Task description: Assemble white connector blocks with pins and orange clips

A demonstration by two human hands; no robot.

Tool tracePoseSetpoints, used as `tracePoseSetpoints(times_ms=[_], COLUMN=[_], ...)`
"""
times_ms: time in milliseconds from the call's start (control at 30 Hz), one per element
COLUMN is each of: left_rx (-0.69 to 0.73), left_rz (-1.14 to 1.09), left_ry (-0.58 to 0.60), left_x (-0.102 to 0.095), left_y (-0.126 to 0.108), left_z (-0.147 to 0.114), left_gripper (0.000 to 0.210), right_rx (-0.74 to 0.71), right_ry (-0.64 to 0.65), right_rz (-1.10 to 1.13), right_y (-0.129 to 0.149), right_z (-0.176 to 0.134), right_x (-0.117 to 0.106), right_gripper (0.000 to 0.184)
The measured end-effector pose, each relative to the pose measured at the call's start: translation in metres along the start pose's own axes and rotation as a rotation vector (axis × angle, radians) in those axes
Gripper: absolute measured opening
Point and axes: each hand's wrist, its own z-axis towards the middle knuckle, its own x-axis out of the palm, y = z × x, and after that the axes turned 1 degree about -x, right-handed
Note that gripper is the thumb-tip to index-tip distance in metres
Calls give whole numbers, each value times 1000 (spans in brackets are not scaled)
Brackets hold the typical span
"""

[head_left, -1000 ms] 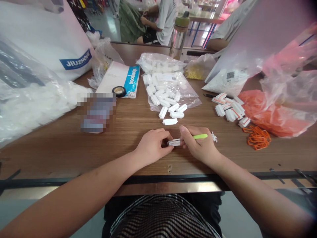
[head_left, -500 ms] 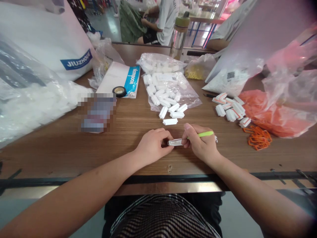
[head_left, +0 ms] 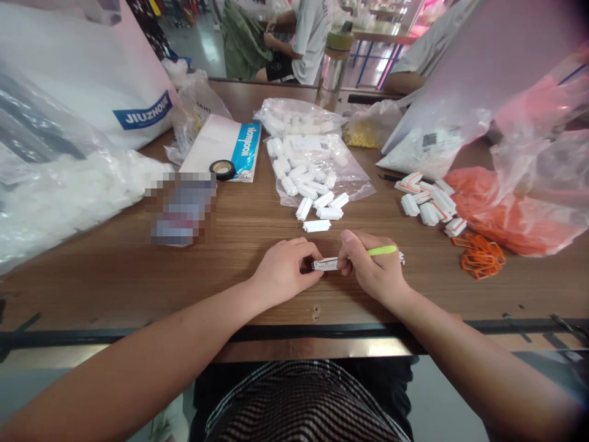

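Note:
My left hand point(head_left: 291, 265) pinches the left end of a small white plastic housing point(head_left: 327, 264) with a row of tiny holes or contacts, lying on the wooden table. At its other end my right hand point(head_left: 375, 267) is closed round a tool with a lime-green handle point(head_left: 383, 250). The tool's tip is hidden behind my fingers. A small white piece point(head_left: 402, 258) peeks out to the right of my right hand. Beyond my hands lie several loose white housings point(head_left: 316, 226), spilling from a clear bag point(head_left: 354, 178).
Several white housings with orange strips point(head_left: 429, 215) lie right, near orange plastic frames point(head_left: 481, 256) and an orange-filled bag point(head_left: 519, 221). At left are a notebook point(head_left: 209, 147), black tape roll point(head_left: 223, 170) and large bags point(head_left: 59, 184). A bottle point(head_left: 332, 70) stands behind; a person point(head_left: 306, 43) sits beyond.

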Motion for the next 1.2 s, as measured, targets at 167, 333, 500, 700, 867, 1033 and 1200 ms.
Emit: tracePoseSetpoints(times_ms=[167,333,500,700,867,1033,1200], left_rx=[1,1,6,-12,-20,-27,-19], left_rz=[-4,-4,-13,6,12,7,-12], left_ry=[7,7,1,-3,9,15,10], left_x=[0,0,0,0,0,0,0], left_y=[-1,0,0,-1,-2,-1,0], left_z=[0,0,-1,0,1,0,0], left_gripper=[9,9,8,9,9,9,8], right_rx=[0,-3,-20,-42,-29,-58,-18], right_ry=[-2,7,26,19,59,70,-33], right_rz=[0,-13,-45,-94,-166,-155,-43], right_y=[0,0,2,2,11,7,1], right_z=[-1,0,-2,-2,1,-1,-6], right_x=[0,0,0,2,3,3,0], right_gripper=[46,47,47,46,47,44,46])
